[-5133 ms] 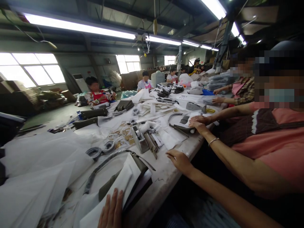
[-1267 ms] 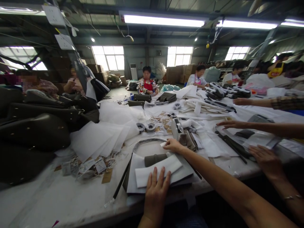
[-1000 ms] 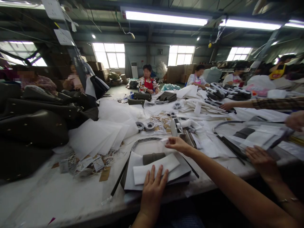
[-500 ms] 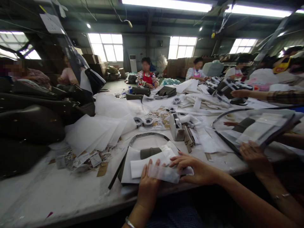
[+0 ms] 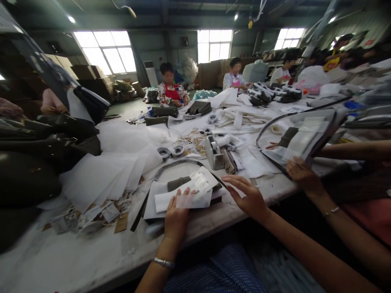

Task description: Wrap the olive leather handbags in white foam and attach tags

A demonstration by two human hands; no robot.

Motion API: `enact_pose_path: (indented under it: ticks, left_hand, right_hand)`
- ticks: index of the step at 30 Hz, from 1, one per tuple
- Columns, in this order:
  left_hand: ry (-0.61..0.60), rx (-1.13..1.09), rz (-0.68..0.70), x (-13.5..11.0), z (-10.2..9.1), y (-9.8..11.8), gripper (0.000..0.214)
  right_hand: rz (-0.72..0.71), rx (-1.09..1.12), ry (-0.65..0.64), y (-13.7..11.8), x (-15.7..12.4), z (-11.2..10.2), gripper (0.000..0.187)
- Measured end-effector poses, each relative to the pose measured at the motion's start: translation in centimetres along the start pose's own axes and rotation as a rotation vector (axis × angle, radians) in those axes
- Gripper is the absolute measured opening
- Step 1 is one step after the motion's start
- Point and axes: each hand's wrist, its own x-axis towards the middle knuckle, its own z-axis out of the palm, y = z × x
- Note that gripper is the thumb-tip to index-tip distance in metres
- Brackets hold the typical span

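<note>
My left hand [image 5: 179,211] lies on a flat bag bundle with its fingers stretched out, pressing on a white padded sheet [image 5: 163,202]. A translucent sheet [image 5: 195,200] covers part of that padding and the fingertips. Under them is a dark olive bag piece [image 5: 177,184]. A long dark strap [image 5: 180,162] arches behind the bundle and comes down on its right. At that right side my right hand [image 5: 249,199] has its fingers and thumb closed around the strap's lower part. The bundle's underside is hidden.
A tape dispenser [image 5: 214,152] and tape rolls [image 5: 177,151] stand behind the bundle. White sheets [image 5: 100,179] and loose tags [image 5: 104,213] lie left, beside dark bags [image 5: 27,179]. Close on the right, a co-worker's hand [image 5: 302,173] holds a similar bundle [image 5: 311,134].
My right hand has left the translucent sheet and moved right to the strap. The sheet now lies folded over the bundle. My left hand stays on it. The view has turned right.
</note>
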Motion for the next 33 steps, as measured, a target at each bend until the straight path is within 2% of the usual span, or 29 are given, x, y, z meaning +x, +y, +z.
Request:
enact_pose_path:
  ticks: [2,4,6,8,13,18,20,24,28,33]
  left_hand:
    - [-0.015,-0.042,-0.016,0.1,-0.2,-0.1,0.075]
    - [-0.030,-0.084,-0.039,0.3,-0.6,-0.1,0.076]
    - [-0.050,-0.120,-0.080,0.7,-1.3,-0.3,0.077]
    - [-0.097,-0.136,-0.137,1.3,-2.0,-0.5,0.076]
    - [-0.250,-0.112,-0.241,3.4,-4.1,-1.1,0.064]
    - [-0.236,-0.200,-0.198,4.8,-5.5,-1.3,0.075]
    - [-0.231,-0.215,-0.197,5.0,-5.7,-1.3,0.074]
    - [-0.237,-0.218,-0.196,4.8,-5.5,-1.3,0.076]
    - [-0.180,-0.225,-0.159,3.8,-4.4,-1.1,0.082]
    - [-0.107,-0.202,-0.111,2.2,-2.8,-0.6,0.086]
  right_hand:
    - [0.135,-0.061,0.036,0.3,-2.1,0.5,0.020]
    - [0.225,-0.079,-0.073,0.8,-4.4,1.3,0.014]
    - [0.269,-0.076,-0.189,1.2,-6.4,2.3,0.016]
    - [0.291,-0.094,-0.237,1.5,-7.4,3.2,0.021]
    - [0.309,-0.203,-0.316,2.5,-6.2,5.0,0.031]
    - [0.290,-0.264,-0.409,3.5,-3.6,6.7,0.045]
    - [0.277,-0.263,-0.444,4.0,-2.7,7.6,0.041]
    - [0.258,-0.287,-0.522,4.7,-1.3,8.9,0.020]
    - [0.245,-0.348,-0.517,4.0,-1.4,8.6,0.019]
    - [0.162,-0.385,-0.497,0.8,-5.0,6.3,0.023]
